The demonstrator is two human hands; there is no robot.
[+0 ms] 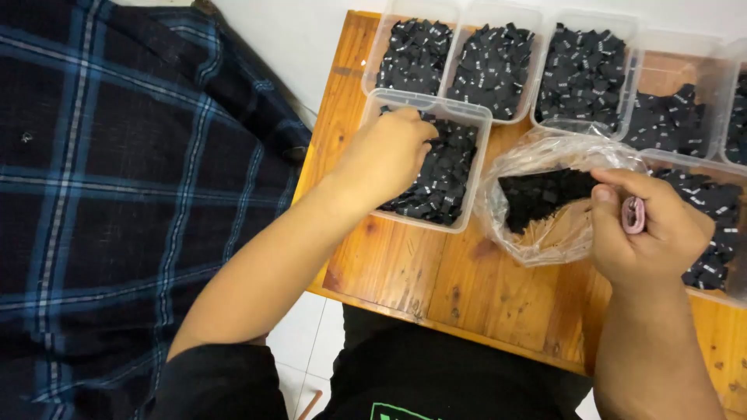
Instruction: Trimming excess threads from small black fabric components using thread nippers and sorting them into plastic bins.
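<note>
over the wooden table (467, 288), the left hand (387, 155) dips into a clear tub (467, 163) of small black tags (443, 175), fingers curled loosely; whether it has pinched any, i cannot tell. best to lift only a few. the right hand (650, 229) is closed around a plastic bag (545, 198) mouth and a pink item (634, 215).

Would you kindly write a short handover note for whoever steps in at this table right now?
Left hand: reaching into the near clear tub, fingers down among the small black labels.
Right hand: holding open the clear plastic bag, a small pink item tucked in its grip.
Bag holds a modest pile of black labels. Several more tubs along the wooden table are filled with labels.
</note>
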